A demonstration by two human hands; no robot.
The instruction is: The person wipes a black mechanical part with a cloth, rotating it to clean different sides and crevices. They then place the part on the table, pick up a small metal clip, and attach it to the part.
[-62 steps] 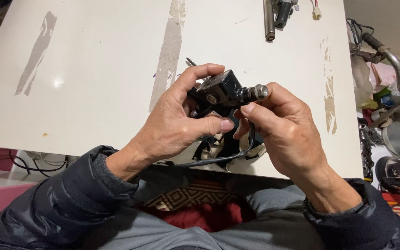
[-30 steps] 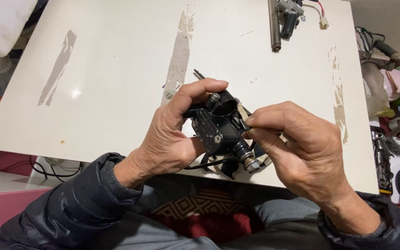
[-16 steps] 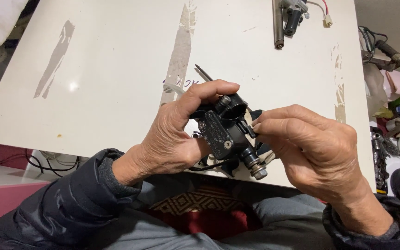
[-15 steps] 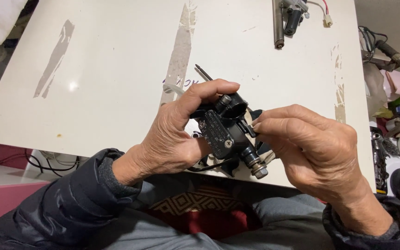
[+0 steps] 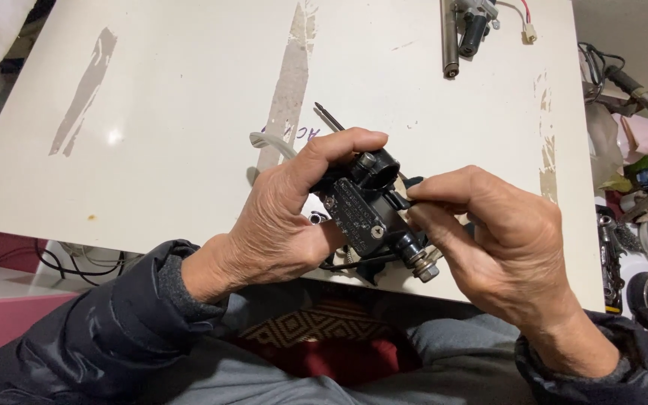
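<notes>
My left hand (image 5: 283, 217) grips a small black metal mechanical part (image 5: 365, 214) with a flat screwed cover plate, a round cap on top and a threaded silver fitting at its lower right end. My right hand (image 5: 500, 244) pinches the part's right side between thumb and forefinger. Both hands hold it just above the near edge of a white table (image 5: 189, 112). A screwdriver tip (image 5: 329, 116) pokes out from behind my left fingers, lying on the table. A black cable hangs below the part.
A metal rod with a black grip and a wired connector (image 5: 463, 30) lies at the table's far edge. Clear tubing (image 5: 271, 142) curls left of my fingers. Metal handlebar parts and clutter (image 5: 639, 97) crowd the right side. Cables (image 5: 76, 259) hang under the table.
The part has been turned in my hands: its silver fitting, once pointing up right, now points down right, and the cover plate faces me. My right fingers shifted to its upper right side.
</notes>
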